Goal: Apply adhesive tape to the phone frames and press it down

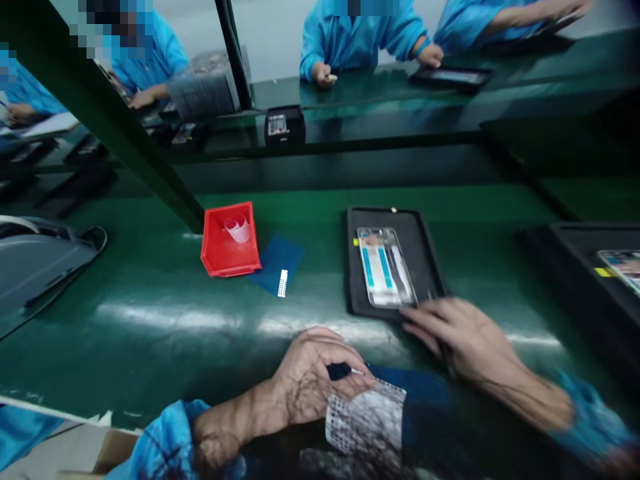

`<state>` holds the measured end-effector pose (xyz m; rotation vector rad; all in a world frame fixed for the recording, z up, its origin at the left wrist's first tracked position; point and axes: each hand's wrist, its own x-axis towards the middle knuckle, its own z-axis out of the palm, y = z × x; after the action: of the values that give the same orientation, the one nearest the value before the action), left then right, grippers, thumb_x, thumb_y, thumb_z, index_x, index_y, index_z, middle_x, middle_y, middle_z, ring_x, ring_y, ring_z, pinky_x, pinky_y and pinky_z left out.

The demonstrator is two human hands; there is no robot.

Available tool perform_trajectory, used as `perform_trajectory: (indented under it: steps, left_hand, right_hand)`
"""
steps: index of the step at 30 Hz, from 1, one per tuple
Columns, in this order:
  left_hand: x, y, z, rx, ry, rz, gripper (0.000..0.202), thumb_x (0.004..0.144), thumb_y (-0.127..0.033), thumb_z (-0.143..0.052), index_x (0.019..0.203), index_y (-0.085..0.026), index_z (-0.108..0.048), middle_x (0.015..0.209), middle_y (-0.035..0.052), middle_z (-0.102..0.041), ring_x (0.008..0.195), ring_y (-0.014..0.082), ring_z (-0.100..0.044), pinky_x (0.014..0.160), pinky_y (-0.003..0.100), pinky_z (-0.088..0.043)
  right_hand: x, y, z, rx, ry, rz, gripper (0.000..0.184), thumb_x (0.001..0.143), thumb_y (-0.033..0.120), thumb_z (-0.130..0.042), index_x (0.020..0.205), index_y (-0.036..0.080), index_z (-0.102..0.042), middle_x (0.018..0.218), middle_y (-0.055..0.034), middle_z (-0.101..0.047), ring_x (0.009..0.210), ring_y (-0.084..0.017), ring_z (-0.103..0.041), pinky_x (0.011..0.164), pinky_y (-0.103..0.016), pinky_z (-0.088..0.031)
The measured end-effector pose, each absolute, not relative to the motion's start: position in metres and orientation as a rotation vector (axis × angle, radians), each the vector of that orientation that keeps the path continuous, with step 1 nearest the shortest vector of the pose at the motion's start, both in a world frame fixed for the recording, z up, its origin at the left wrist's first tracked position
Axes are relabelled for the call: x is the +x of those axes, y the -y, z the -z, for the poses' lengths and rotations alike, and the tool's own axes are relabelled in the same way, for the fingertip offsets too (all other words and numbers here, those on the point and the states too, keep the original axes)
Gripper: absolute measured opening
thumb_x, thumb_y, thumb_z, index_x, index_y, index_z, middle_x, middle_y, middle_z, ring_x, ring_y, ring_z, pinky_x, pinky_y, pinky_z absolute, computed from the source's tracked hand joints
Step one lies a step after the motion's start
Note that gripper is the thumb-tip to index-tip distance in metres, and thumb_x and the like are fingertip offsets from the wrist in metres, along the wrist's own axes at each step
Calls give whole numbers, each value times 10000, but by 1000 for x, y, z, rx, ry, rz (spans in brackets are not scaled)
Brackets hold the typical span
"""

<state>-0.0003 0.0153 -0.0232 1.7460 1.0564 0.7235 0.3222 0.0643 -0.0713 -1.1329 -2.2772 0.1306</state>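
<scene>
My left hand point(320, 377) pinches a pale sheet of small perforated labels point(373, 417) low in front of me, thumb and forefinger closed at its upper edge. Dark strands blur part of that sheet. My right hand point(463, 340) is at the near right edge of a black tray point(430, 257), fingers pointing left; motion smears them, and whether they grip anything is unclear. Inside the tray lies a phone frame point(385, 267) with blue and white strips and a yellow tab at its side.
A red bin point(227, 257) holds a curled white label sheet. Beside it, a blue sheet point(280, 263) carries a white dotted strip point(283, 283). Another black tray point(570, 267) stands at right. A grey machine point(45, 260) with a cable is left. Across the bench, co-workers in blue handle trays.
</scene>
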Motion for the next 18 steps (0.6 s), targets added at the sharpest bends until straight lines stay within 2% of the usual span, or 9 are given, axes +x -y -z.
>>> perform_trajectory:
  steps: [2, 5, 8, 13, 16, 18]
  left_hand:
    - [-1, -15, 31, 1833, -1072, -696, 96, 836, -375, -936, 777, -356, -863, 832, 11, -952, 777, 285, -902, 1033, 511, -725]
    - [-4, -19, 37, 1942, -1100, -679, 45, 840, -352, -904, 817, -375, -873, 837, 16, -951, 878, 320, -913, 979, 526, -741]
    - [-5, -24, 40, 2020, -1139, -673, 55, 842, -328, -889, 809, -370, -875, 831, 17, -947, 884, 324, -909, 897, 511, -754]
    - [-1, -24, 50, 2105, -1092, -644, 48, 818, -332, -888, 791, -358, -858, 794, -7, -936, 797, 282, -884, 827, 444, -748]
    - [2, -19, 56, 2125, -1008, -663, 43, 851, -345, -843, 809, -349, -844, 803, 2, -937, 804, 287, -887, 875, 456, -746]
    - [3, -15, 58, 2124, -932, -692, 56, 872, -340, -809, 820, -337, -831, 826, 6, -943, 776, 279, -891, 927, 466, -745]
  right_hand:
    - [318, -129, 77, -1172, 2206, -85, 238, 1123, 467, -750, 1199, 243, -784, 1130, -37, -817, 925, -192, -778, 831, -389, -697]
    - [302, -221, 78, -1273, 2055, -50, 313, 1102, 475, -778, 1282, 219, -772, 1303, -78, -813, 1107, -252, -798, 977, -496, -707]
    - [287, -264, 79, -1344, 1892, -28, 357, 1098, 473, -782, 1358, 230, -757, 1430, -105, -785, 1227, -290, -780, 1058, -555, -692]
    - [331, -233, 78, -1475, 1789, -51, 251, 1112, 447, -770, 1270, 253, -788, 1388, -91, -808, 1207, -261, -788, 1055, -509, -696]
    - [411, -191, 51, -1743, 1705, -21, 202, 1105, 433, -783, 1214, 264, -801, 1356, -81, -820, 1201, -253, -789, 1056, -490, -691]
    - [468, -162, 24, -1982, 1547, 50, 234, 1097, 425, -791, 1241, 241, -795, 1379, -92, -808, 1227, -270, -783, 1057, -508, -687]
